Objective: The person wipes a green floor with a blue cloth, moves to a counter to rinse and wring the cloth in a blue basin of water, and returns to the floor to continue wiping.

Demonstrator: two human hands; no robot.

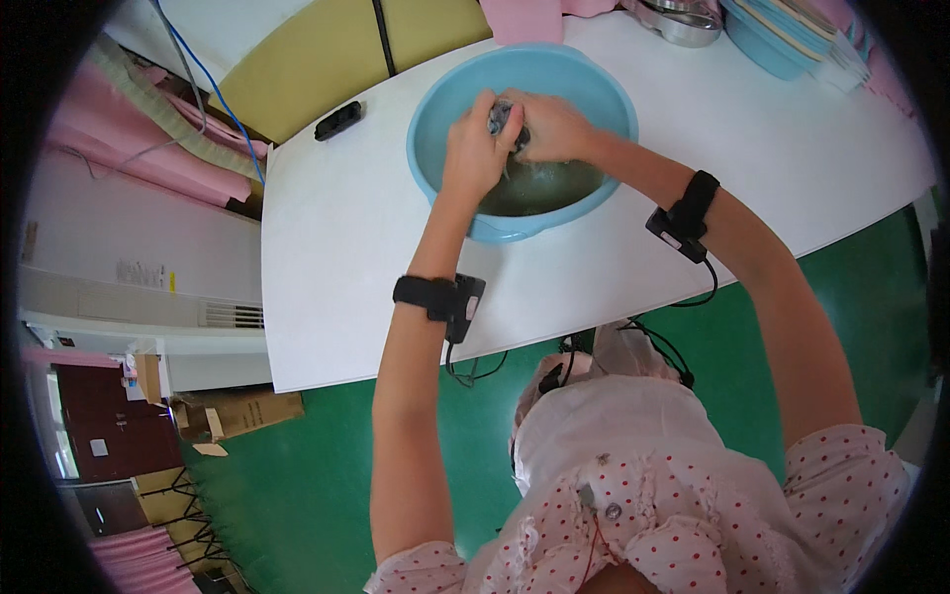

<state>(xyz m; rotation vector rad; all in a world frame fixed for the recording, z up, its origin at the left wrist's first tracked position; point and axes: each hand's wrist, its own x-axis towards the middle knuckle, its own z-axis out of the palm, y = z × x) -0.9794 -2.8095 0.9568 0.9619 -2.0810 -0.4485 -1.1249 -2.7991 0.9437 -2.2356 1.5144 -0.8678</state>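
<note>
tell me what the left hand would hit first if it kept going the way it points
Probably the small grey object it already touches, with the right hand just behind; beyond that the far wall of the round light-blue plastic basin. Depth is unclear.

Left hand [473, 148] and right hand [552, 127] grip a small grey object [502, 118] over the blue basin [435, 99].

We see a white table [336, 247] on green floor [297, 475]. Small black device [337, 120] lies near the table's far left corner. Stacked blue plates [777, 35] and a metal bowl [683, 22] sit at its far edge. Cardboard box [233, 411] on floor, left.
</note>
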